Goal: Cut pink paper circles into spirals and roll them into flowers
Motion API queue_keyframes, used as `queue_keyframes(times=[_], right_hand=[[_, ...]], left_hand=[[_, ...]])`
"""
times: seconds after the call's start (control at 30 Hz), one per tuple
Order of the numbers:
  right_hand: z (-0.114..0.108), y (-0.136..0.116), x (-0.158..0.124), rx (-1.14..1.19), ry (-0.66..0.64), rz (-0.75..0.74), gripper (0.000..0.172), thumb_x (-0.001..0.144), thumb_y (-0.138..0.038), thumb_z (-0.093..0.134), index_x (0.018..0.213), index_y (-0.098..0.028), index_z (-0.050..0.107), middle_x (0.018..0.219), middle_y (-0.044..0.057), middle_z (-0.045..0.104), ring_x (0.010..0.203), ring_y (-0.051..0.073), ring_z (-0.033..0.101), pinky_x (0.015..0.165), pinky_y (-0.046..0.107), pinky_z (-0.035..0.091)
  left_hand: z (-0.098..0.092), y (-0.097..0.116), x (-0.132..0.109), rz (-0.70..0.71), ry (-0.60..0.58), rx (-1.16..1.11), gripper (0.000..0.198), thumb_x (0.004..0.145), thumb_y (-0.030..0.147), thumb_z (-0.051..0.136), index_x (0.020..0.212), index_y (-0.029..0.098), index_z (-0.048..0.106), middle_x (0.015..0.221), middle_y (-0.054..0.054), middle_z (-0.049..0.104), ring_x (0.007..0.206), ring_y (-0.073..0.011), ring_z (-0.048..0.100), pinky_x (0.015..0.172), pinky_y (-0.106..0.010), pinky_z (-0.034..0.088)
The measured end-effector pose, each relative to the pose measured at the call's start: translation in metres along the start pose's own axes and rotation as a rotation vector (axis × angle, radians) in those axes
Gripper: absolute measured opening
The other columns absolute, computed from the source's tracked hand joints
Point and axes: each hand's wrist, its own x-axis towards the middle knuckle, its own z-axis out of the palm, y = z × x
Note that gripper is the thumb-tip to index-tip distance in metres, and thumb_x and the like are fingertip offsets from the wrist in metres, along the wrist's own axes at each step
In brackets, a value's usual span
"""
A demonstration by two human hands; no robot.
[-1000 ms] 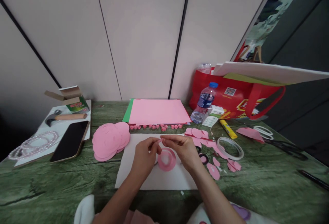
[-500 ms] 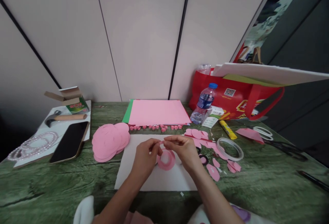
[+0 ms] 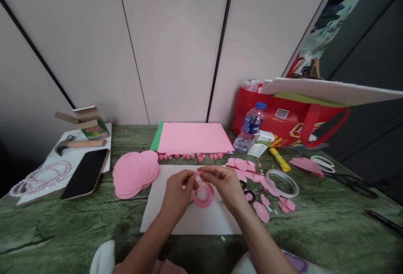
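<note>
Both my hands meet over a white sheet (image 3: 189, 221). Fingertips of my left hand (image 3: 179, 192) are closed on one end of a narrow pink paper strip (image 3: 198, 173). My right hand (image 3: 223, 183) pinches the same strip from the other side, its fingertips close to the left ones. Just below the fingers shows a pink ring (image 3: 203, 202) with a pale middle; whether it joins the strip I cannot tell. A row of small pink rolled roses (image 3: 189, 156) lies beyond the sheet. Left of it is a pile of pink paper rounds (image 3: 134, 175).
Rightward lie pink paper scraps (image 3: 261, 212), a white tape roll (image 3: 281, 183), a yellow glue tube (image 3: 279, 159) and black-handled scissors (image 3: 352, 181). A water bottle (image 3: 250, 127) stands before a red bag (image 3: 273, 116). Leftward are a phone (image 3: 85, 174), a hammer (image 3: 85, 143) and bead strings (image 3: 44, 177).
Almost nothing differs. The fingers of my right hand have shifted very slightly at the strip, and both hands keep their pinch.
</note>
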Motion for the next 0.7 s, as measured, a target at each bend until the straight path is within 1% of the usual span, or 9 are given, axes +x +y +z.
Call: queue_keyframes(times=[0.2, 0.27, 0.43, 0.57, 0.7], right_hand=[[-0.0011, 0.0033, 0.0008, 0.0, 0.043, -0.027, 0.019, 0.051, -0.025, 0.075, 0.066, -0.017, 0.067, 0.059, 0.0, 0.065, 0.052, 0.011, 0.056, 0.052, 0.023, 0.045], [-0.002, 0.0041, 0.0009, -0.014, 0.059, -0.036, 0.02, 0.051, -0.026, 0.075, 0.067, -0.016, 0.067, 0.057, 0.0, 0.064, 0.051, 0.011, 0.055, 0.051, 0.023, 0.046], [-0.0031, 0.0038, 0.0013, 0.007, 0.095, -0.034, 0.023, 0.052, -0.03, 0.075, 0.068, -0.015, 0.067, 0.059, 0.002, 0.065, 0.054, 0.014, 0.059, 0.057, 0.03, 0.05], [-0.0028, 0.001, 0.0012, 0.042, 0.118, -0.059, 0.021, 0.054, -0.029, 0.074, 0.068, -0.016, 0.068, 0.061, 0.002, 0.066, 0.056, 0.015, 0.06, 0.061, 0.031, 0.051], [-0.0032, -0.0002, 0.0012, 0.058, 0.118, -0.06, 0.022, 0.055, -0.03, 0.074, 0.072, -0.017, 0.068, 0.065, 0.003, 0.068, 0.063, 0.016, 0.062, 0.066, 0.032, 0.051]], left_hand=[[-0.0002, 0.0001, 0.0003, -0.019, 0.006, -0.017, 0.021, 0.075, 0.023, 0.043, 0.071, 0.015, 0.062, 0.057, -0.002, 0.061, 0.056, -0.0146, 0.055, 0.059, -0.025, 0.042], [-0.0006, 0.001, -0.0001, -0.018, 0.005, -0.02, 0.021, 0.074, 0.023, 0.043, 0.07, 0.015, 0.062, 0.057, -0.001, 0.061, 0.055, -0.0144, 0.055, 0.059, -0.024, 0.041], [-0.0016, 0.0045, -0.0012, -0.02, 0.008, -0.018, 0.021, 0.074, 0.023, 0.043, 0.062, 0.016, 0.059, 0.055, -0.001, 0.06, 0.054, -0.0137, 0.053, 0.057, -0.024, 0.041], [-0.0016, 0.0058, -0.0021, 0.014, 0.01, -0.083, 0.021, 0.076, 0.024, 0.042, 0.068, 0.016, 0.06, 0.059, -0.001, 0.06, 0.059, -0.0144, 0.055, 0.06, -0.024, 0.042], [-0.0013, 0.0062, -0.0024, 0.003, 0.024, -0.11, 0.022, 0.077, 0.025, 0.042, 0.07, 0.016, 0.06, 0.059, -0.001, 0.059, 0.057, -0.0135, 0.054, 0.058, -0.023, 0.042]])
